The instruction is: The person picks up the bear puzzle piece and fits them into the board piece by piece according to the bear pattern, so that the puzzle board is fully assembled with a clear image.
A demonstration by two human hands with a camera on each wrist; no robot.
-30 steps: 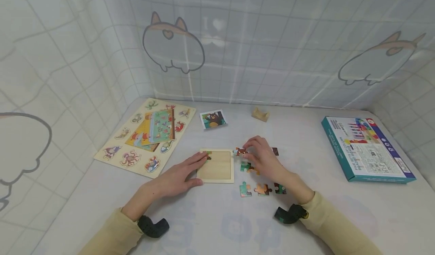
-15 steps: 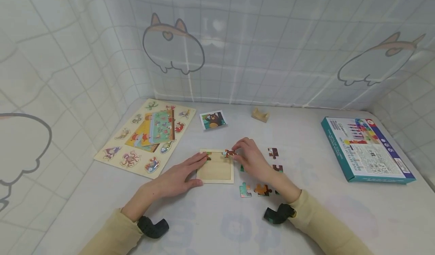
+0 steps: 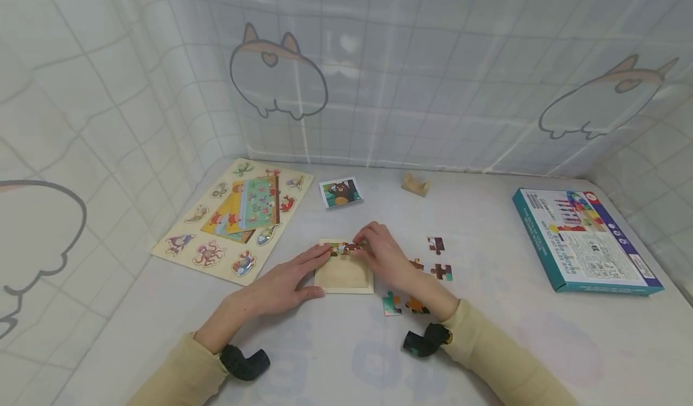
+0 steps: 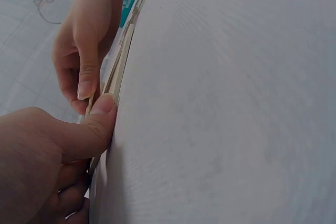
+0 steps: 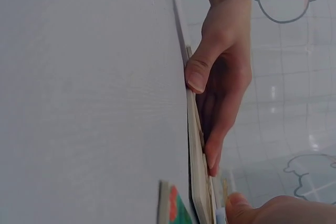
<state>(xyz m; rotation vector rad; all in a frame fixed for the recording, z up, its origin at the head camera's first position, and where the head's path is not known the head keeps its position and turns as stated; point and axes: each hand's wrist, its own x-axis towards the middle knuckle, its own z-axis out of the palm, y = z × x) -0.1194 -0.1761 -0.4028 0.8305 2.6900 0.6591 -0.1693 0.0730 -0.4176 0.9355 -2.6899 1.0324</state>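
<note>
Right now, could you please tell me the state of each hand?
Left hand: open, fingers flat on the tray, thumb against its near edge.
Right hand: pinching a puzzle piece at the tray's far edge.

Cat-print tiled curtain walls (image 3: 379,81)

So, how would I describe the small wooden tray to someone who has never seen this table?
On the white table, look between the big animal board on the left and the teal box on the right. The tray lies in the middle, under both hands. It alone is small, square, plain pale wood inside.
</note>
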